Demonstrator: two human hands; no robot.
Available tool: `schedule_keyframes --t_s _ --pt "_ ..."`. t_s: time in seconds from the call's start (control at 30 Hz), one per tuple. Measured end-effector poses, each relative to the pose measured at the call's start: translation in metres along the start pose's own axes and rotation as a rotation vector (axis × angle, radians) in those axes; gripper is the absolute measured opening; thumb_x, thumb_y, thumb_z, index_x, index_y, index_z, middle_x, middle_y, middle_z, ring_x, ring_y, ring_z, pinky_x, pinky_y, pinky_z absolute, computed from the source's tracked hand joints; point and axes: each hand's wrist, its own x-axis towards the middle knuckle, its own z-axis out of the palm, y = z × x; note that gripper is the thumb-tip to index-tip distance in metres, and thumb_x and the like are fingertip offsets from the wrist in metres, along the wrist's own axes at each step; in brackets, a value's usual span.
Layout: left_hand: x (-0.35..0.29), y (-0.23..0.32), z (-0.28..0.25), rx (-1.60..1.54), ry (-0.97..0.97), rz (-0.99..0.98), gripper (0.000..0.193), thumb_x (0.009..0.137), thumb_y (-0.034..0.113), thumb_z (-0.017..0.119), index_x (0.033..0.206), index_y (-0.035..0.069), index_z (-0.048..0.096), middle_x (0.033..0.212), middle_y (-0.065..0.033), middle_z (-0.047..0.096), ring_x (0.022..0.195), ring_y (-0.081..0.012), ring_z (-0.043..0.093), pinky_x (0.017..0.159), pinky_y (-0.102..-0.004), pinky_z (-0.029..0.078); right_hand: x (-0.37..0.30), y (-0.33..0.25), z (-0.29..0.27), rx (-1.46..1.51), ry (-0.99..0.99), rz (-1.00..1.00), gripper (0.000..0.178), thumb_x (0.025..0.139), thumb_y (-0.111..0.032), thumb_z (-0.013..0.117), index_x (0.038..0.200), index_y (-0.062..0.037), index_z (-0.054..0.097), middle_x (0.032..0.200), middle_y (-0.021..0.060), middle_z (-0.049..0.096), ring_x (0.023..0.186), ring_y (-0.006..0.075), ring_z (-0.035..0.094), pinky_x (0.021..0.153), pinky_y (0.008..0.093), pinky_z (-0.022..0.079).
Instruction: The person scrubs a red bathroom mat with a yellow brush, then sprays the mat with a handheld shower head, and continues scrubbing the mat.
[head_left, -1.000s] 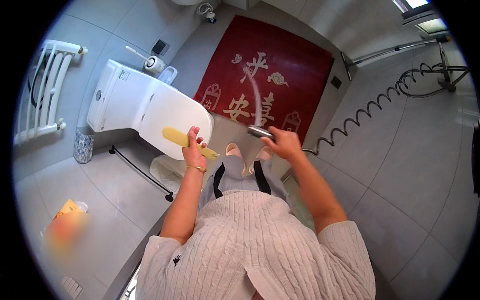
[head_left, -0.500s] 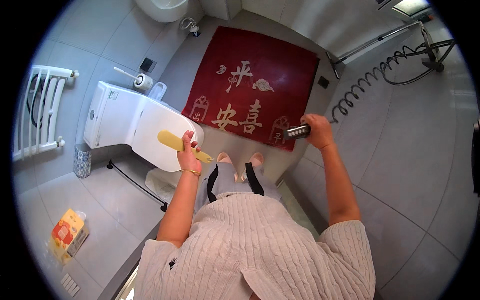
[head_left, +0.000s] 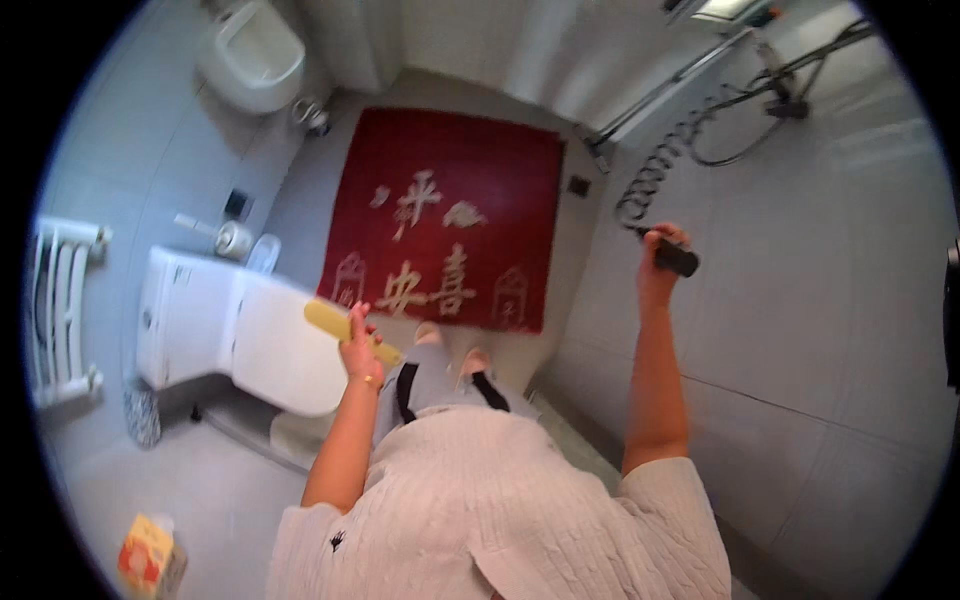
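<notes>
My left hand is closed around a long, flat yellow brush-like tool with a rounded end; bristles are not visible. It is held between the toilet and my legs. On the right, my right hand grips a dark handheld sprayer, raised beside the tiled wall. A coiled grey hose runs from it up to the wall fitting. Ahead of my feet a red mat with pale characters and cloud patterns lies flat on the floor. No water stream can be made out.
A white urinal hangs at the far left, and a towel radiator is on the left wall. By the toilet stand a toilet brush holder and a patterned canister. A yellow box sits at the lower left.
The whole view has shifted. My right hand has turned the sprayer from pointing left over the mat to pointing right, toward the wall. The left hand keeps its hold on the yellow tool.
</notes>
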Motion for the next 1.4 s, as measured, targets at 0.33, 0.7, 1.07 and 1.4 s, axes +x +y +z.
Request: schedule_keyframes --t_s 0.33,0.7,1.07,1.4 --pt "0.024 0.055 0.091 0.180 -0.600 0.152 0.035 0.095 0.035 0.065 0.121 0.012 0.064 0.108 0.0046 0.063 0.078 -0.0034 0.051 0.063 -0.0191 0.046 0.034 -0.079 0.015 0.357 0.129 0.207 0.041 0.089 -0.037 0.073 0.110 -0.0065 0.057 0.097 0.0038 0.060 0.075 0.0094 0.062 0.069 0.0263 0.058" --pt "-0.001 0.092 0.177 0.232 -1.000 0.239 0.036 0.095 0.027 0.067 0.124 0.007 0.063 0.117 -0.0014 0.066 0.079 -0.0042 0.055 0.065 -0.0194 0.049 0.108 -0.128 0.030 0.044 0.126 -0.228 0.032 0.086 -0.018 0.078 0.110 -0.0089 0.059 0.100 -0.0002 0.058 0.084 0.0070 0.055 0.071 0.0219 0.047" --pt "0.042 0.120 0.360 0.304 -1.095 0.338 0.035 0.095 0.026 0.067 0.123 0.005 0.064 0.110 -0.0021 0.068 0.076 -0.0046 0.056 0.061 -0.0197 0.048 0.367 -0.029 0.016 0.312 0.139 -0.010 0.029 0.082 -0.005 0.077 0.107 -0.0084 0.061 0.089 0.0005 0.064 0.076 0.0067 0.060 0.067 0.0237 0.053" --pt "0.036 0.097 0.557 0.390 -1.118 0.295 0.035 0.096 0.024 0.066 0.124 0.004 0.064 0.109 -0.0027 0.068 0.075 -0.0055 0.055 0.060 -0.0207 0.047 0.615 0.121 -0.024 0.357 0.499 0.155 0.027 0.081 -0.002 0.077 0.103 -0.0012 0.061 0.085 0.0076 0.068 0.064 0.0124 0.064 0.052 0.0270 0.050"
